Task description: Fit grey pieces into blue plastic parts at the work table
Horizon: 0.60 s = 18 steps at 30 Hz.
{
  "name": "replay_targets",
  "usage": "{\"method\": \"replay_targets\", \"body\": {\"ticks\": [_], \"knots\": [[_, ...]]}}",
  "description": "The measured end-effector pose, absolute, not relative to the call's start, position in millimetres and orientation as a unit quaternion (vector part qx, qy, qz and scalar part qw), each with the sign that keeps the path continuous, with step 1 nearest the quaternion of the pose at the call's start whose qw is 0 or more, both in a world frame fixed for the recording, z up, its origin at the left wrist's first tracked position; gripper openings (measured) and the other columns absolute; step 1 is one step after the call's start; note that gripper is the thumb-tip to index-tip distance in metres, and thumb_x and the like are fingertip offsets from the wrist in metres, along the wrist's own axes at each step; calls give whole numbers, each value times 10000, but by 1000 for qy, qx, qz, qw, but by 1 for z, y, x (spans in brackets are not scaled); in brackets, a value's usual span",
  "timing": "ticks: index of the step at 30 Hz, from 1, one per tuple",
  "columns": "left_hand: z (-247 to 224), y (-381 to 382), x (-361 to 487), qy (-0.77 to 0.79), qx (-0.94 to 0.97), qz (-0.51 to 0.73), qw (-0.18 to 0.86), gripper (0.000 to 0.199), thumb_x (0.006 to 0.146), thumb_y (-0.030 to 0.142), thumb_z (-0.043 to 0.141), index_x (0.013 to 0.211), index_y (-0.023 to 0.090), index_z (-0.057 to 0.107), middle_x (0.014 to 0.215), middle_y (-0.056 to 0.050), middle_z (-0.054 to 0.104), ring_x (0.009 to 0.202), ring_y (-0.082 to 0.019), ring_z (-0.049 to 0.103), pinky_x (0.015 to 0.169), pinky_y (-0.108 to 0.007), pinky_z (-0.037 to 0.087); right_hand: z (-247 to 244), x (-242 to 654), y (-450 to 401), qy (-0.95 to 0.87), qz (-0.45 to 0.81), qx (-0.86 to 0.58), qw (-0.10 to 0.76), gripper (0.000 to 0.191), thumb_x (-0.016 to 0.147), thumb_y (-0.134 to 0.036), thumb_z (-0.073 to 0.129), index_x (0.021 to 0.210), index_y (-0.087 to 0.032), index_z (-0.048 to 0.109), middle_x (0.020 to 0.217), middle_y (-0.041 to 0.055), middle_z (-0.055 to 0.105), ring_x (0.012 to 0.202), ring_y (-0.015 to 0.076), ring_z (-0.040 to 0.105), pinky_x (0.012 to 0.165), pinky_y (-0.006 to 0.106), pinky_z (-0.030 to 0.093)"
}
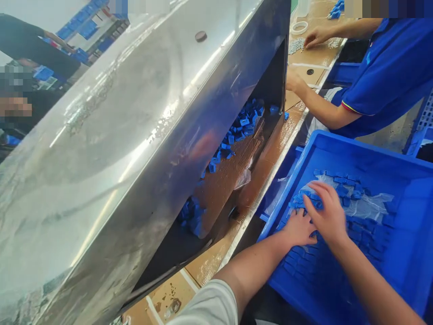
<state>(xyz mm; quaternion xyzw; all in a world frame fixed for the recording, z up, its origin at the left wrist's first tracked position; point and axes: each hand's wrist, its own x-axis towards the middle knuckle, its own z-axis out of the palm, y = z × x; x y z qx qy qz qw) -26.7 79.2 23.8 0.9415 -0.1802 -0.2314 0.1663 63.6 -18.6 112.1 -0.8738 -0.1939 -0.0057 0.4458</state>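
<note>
Head view: spreads left hand (299,229) palm-down on blue parts (365,239) near the left edge of a blue tray (412,180); cannot tell if gripping any. Curves right hand (328,214) just above and beside it, with a wide gap between thumb and forefinger and no part visible between. Has plastic film (367,205) lying across the parts, probably to separate layers. Sets tray beside the table (282,140) edge, likely for easy reach; shows loose blue pieces (241,128) through the open side of a metal hood (135,113), perhaps to contain them. Counts one tray beneath two hands, one hood, one co-worker (389,85), one white ring (299,32); too many parts to count.
</note>
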Motion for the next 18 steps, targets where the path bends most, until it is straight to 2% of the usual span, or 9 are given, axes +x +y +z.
{"method": "replay_targets", "body": {"ticks": [3,5,7,10,12,15,18], "knots": [[27,79,-26,-182,947,-212,158,424,900,482,591,1285,317,657,1286,-141,555,1099,-378,525,686,-387,538,57,-19,-126,-146,70,-943,289,568,978,-630,475,1319,-198,611,1242,158,604,1178,358,587,1009,534,515],[29,80,-24,-188,946,-212,156,393,880,475,617,1240,330,674,1267,-137,544,1075,-364,522,643,-338,514,34,-68,-164,-155,123,-957,212,685,951,-699,438,1385,-186,574,1322,192,551,1185,389,573,957,543,528],[30,82,-22,-188,949,-199,158,377,873,450,627,1232,347,682,1294,-127,526,1091,-347,513,662,-327,510,21,-103,-174,-171,162,-959,159,740,939,-674,458,1491,-180,475,1465,220,467,1248,416,536,941,558,521],[34,81,-22,-178,952,-181,169,337,891,356,592,1210,360,700,1299,-100,515,1103,-292,516,709,-305,512,14,-124,-159,-190,183,-958,114,819,914,-565,541,1603,-199,295,1625,217,316,1335,441,464,985,602,471],[37,77,-23,-164,957,-182,155,344,891,359,589,1219,348,693,1307,-103,509,1110,-291,518,705,-305,520,13,-123,-147,-198,184,-958,100,826,906,-499,566,1621,-224,257,1662,199,268,1353,451,439,1002,626,445],[43,68,-29,-160,960,-204,105,391,883,465,607,1240,316,664,1340,-130,500,1143,-356,499,651,-323,530,13,-115,-143,-199,190,-957,89,758,935,-449,540,1617,-238,287,1654,197,281,1340,450,443,955,609,474],[48,65,-34,-167,958,-221,74,375,921,492,562,1238,312,650,1378,-132,494,1191,-391,474,642,-331,539,12,-106,-152,-208,202,-952,97,658,974,-462,500,1581,-241,376,1564,200,402,1242,413,518,866,539,529]]}}
